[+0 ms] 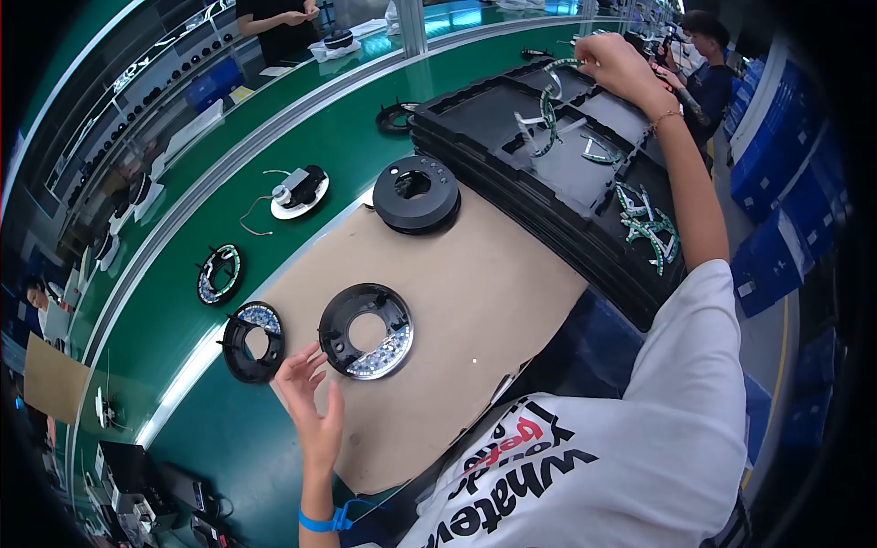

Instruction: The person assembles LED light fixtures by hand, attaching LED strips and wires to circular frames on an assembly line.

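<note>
Now my right hand (626,71) pinches a green strip (549,108) over the far tray (470,119); my half-open left hand (312,393) is beside a black ring (340,320).

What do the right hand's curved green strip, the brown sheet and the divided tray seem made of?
Curved green strip: likely circuit board, green with pale spots; finish unclear.
Brown sheet: probably matte cardboard or paper; no glare.
Divided tray: perhaps moulded black plastic, slightly glossy, with raised ribs.

Curved green strip (548,108) aloft over a black tray (461,119), and black ring housing (393,310) flat on cardboard (493,283).
</note>
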`<state>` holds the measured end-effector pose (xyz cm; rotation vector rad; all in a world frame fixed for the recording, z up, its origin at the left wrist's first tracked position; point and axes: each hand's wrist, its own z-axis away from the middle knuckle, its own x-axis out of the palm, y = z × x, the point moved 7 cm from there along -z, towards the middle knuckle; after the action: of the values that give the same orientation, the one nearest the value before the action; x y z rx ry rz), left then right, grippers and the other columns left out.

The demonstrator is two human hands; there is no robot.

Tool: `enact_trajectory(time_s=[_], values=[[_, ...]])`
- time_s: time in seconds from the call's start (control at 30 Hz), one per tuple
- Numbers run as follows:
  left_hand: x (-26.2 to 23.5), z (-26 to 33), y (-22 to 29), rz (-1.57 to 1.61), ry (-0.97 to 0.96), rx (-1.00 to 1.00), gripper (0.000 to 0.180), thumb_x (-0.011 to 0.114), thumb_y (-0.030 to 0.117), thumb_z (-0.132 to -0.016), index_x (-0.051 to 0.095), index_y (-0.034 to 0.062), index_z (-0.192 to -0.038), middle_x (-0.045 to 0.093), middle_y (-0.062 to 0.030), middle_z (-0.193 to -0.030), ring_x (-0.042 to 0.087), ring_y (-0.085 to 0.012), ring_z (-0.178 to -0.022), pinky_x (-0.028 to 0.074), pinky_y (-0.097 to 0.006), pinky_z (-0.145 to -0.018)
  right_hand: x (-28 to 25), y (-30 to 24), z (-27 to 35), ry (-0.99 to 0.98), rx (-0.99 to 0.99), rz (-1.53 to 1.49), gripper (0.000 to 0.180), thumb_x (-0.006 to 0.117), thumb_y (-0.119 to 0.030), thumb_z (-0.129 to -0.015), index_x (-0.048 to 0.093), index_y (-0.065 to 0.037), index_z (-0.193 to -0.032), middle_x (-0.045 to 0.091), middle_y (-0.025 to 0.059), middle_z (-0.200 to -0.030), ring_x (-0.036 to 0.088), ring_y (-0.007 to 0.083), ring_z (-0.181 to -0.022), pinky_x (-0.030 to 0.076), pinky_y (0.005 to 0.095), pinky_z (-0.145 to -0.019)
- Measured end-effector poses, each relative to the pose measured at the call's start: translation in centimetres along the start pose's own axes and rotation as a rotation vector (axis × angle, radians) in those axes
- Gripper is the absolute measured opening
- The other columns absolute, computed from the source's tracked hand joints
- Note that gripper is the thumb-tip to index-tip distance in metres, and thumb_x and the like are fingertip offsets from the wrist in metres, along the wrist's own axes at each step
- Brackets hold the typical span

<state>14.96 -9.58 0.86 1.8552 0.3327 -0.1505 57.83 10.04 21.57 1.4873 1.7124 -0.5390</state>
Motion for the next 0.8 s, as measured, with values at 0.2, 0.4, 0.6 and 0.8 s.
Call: enact_trajectory(time_s=[0.2, 0.4, 0.6, 0.8], values=[[0.3, 0.1, -0.4, -0.011, 0.011, -0.003, 0.049, 0.049, -0.005, -0.076, 0.032, 0.006, -0.12, 0.043, -0.0139, -0.123, 0.049, -0.0223, -0.108, 0.039, -0.034, -0.089, 4.8, 1.4, 0.9, -0.287, 0.057, -0.28, 0.016, 0.068, -0.009, -0.069, 0.06, 0.001, -0.079, 0.061, 0.0107, -0.067, 0.06, 0.0212, -0.062, 0.049, 0.0317, -0.059], [0.3, 0.6, -0.6, 0.01, 0.0, -0.019, 0.049, 0.049, -0.005, -0.076, 0.032, 0.0062, -0.121, 0.043, -0.0144, -0.124, 0.05, -0.0219, -0.107, 0.039, -0.033, -0.088, 11.5, 2.4, 6.7, -0.899, 0.433, -0.939, 0.019, 0.06, -0.016, -0.083, 0.062, -0.002, -0.095, 0.062, 0.0013, -0.076, 0.056, 0.0053, -0.058, 0.046, 0.0172, -0.051], [0.4, 0.5, -0.8, 0.016, -0.005, -0.049, 0.048, 0.049, -0.005, -0.077, 0.032, 0.0064, -0.12, 0.043, -0.0143, -0.124, 0.05, -0.0214, -0.106, 0.039, -0.032, -0.088, 13.5, 6.2, 8.7, -0.853, 0.403, -0.11, 0.034, 0.068, -0.011, -0.059, 0.064, -0.011, -0.093, 0.062, 0.0124, -0.087, 0.059, 0.0289, -0.079, 0.049, 0.0345, -0.071], [0.8, 0.1, -0.7, -0.024, -0.016, -0.024, 0.048, 0.048, -0.005, -0.076, 0.033, 0.0059, -0.12, 0.043, -0.0138, -0.124, 0.05, -0.0211, -0.106, 0.039, -0.032, -0.088, 14.8, 9.1, 7.7, -0.531, 0.286, -0.043, 0.017, 0.064, -0.009, -0.06, 0.062, -0.004, -0.076, 0.063, 0.0156, -0.081, 0.062, 0.0306, -0.073, 0.05, 0.0356, -0.068]])
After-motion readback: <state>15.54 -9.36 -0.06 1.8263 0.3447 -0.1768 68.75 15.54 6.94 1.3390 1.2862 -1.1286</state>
